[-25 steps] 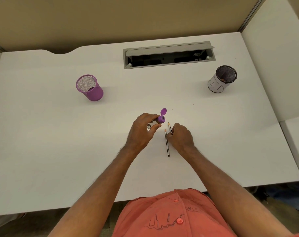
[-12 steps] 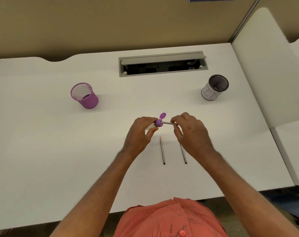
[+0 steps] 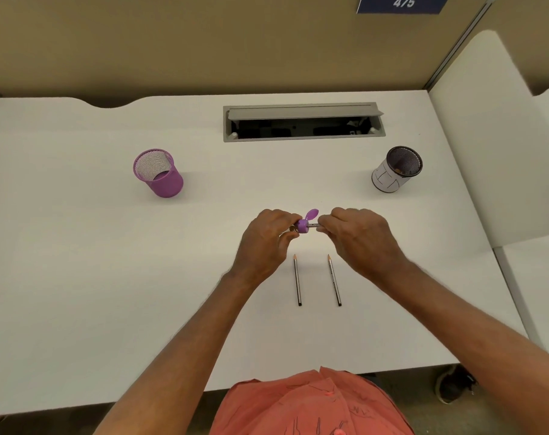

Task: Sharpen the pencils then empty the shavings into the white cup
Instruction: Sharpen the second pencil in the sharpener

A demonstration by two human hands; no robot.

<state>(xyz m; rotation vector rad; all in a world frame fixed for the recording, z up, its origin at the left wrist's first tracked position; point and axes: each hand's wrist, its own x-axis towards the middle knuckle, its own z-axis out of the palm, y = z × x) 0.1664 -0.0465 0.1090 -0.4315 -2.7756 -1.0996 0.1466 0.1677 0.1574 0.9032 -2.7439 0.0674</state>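
White cup (image 3: 392,174) (mesh-lined) holds shavings.

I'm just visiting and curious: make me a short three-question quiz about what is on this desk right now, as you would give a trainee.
1. True or false: the left hand holds the purple sharpener while the right hand holds a pencil pushed into it.
2. How many pencils lie loose on the desk?
A. one
B. two
C. four
3. Fill in: the white cup stands at the far ____ of the desk, the purple mesh cup at the far left.

Key
1. True.
2. B: one pencil and another lie side by side, tips pointing away from the person.
3. right.
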